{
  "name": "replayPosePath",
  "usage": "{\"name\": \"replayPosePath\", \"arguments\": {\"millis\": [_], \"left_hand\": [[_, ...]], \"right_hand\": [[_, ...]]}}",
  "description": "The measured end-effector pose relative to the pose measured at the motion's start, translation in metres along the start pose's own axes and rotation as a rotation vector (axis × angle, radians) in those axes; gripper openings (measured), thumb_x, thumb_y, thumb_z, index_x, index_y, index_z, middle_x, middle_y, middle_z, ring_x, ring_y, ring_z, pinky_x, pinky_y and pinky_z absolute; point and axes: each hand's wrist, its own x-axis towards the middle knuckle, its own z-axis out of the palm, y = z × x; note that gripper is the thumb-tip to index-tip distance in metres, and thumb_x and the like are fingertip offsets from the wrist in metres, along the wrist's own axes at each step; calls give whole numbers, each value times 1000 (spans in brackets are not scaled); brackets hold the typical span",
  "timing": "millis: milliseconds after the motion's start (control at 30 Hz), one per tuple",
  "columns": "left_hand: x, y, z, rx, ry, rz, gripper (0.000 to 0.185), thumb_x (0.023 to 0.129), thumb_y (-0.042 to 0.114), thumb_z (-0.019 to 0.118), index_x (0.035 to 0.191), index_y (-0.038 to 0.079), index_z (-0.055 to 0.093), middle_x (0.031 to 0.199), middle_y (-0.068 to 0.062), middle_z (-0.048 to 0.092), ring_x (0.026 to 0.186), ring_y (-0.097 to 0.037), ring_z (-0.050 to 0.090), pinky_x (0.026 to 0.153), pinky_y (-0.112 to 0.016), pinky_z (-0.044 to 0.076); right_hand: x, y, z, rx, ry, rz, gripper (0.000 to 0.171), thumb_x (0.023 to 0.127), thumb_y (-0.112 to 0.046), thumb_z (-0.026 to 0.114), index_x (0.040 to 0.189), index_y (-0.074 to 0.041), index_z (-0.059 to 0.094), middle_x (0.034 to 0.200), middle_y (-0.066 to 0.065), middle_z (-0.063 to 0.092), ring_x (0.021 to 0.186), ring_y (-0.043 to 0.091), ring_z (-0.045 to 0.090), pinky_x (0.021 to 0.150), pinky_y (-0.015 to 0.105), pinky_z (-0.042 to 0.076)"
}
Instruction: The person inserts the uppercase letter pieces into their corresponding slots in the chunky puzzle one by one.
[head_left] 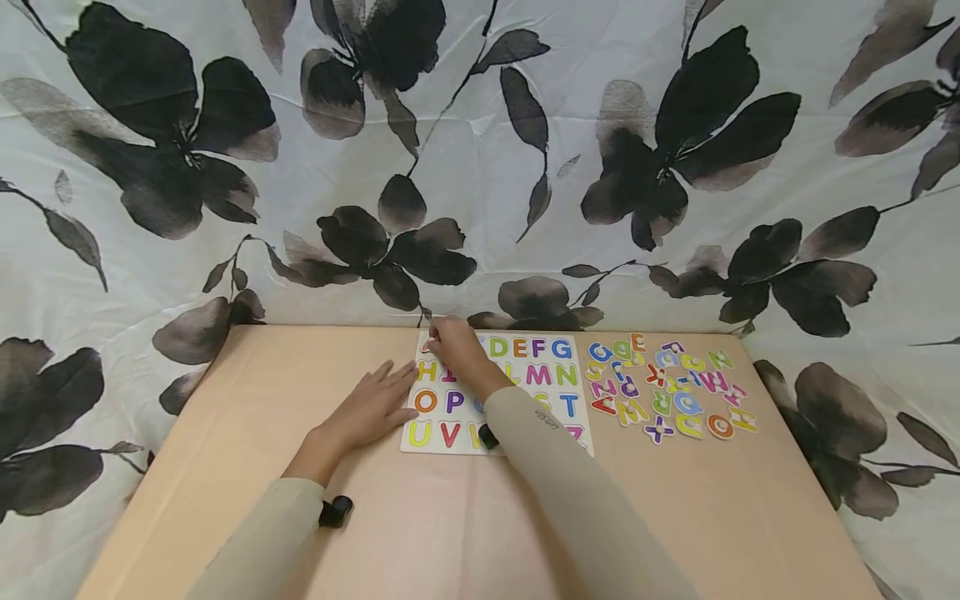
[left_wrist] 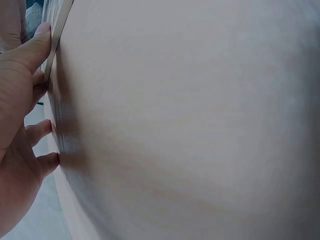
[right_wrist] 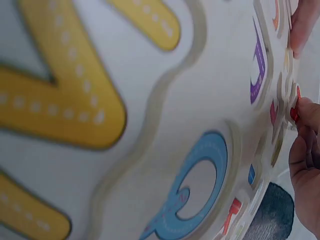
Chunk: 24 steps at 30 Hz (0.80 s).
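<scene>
A white alphabet puzzle board with rows of coloured letters lies on the table. My left hand rests at its left side, fingers spread, thumb on the board's edge; in the left wrist view the thumb touches that edge. My right hand reaches across to the board's top left corner. In the right wrist view its fingers pinch a red letter piece at the board's surface. Which letter it is cannot be made out. The right hand and forearm hide part of the top rows and the middle of the board.
Loose colourful letter pieces lie scattered to the right of the board. The tan table ends at a floral cloth behind and at both sides. A black wrist camera sits by the left sleeve.
</scene>
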Motion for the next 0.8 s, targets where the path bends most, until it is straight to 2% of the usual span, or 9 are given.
{"name": "replayPosePath", "arguments": {"millis": [200,333,433,600,800], "left_hand": [[0,-1,0,-10,-2,1,75,100,43,66,160,9,37,169,-8,32,156,-48,22,122,-71,22],[0,0,-1,-4,-10,-6,75,100,45,65,161,9,37,169,-7,32,156,-48,22,122,-70,22],[0,2,-2,-1,-19,-21,76,100,46,64,161,10,36,170,-6,30,157,-46,21,123,-69,21],[0,3,-2,-11,-12,-16,76,100,44,66,161,9,37,169,-8,31,156,-48,22,122,-71,21],[2,2,0,0,-6,-2,77,100,45,65,161,9,36,170,-7,30,156,-48,21,122,-70,21]], "right_hand": [[2,-6,3,-122,-37,-6,10,99,-22,72,104,-14,73,99,-1,68,86,11,60,78,22,55],[3,-8,4,-145,-38,-1,13,99,-21,71,109,-14,76,105,-1,72,90,10,64,84,24,58],[4,-6,6,-142,-37,-9,14,100,-20,71,110,-13,77,107,0,73,91,10,65,85,23,59],[2,-2,6,-117,-41,-19,14,100,-18,70,111,-13,76,108,1,71,94,11,63,85,22,58],[-10,10,-9,43,-37,22,24,102,-15,65,124,-9,71,113,5,70,99,16,61,90,29,57]]}}
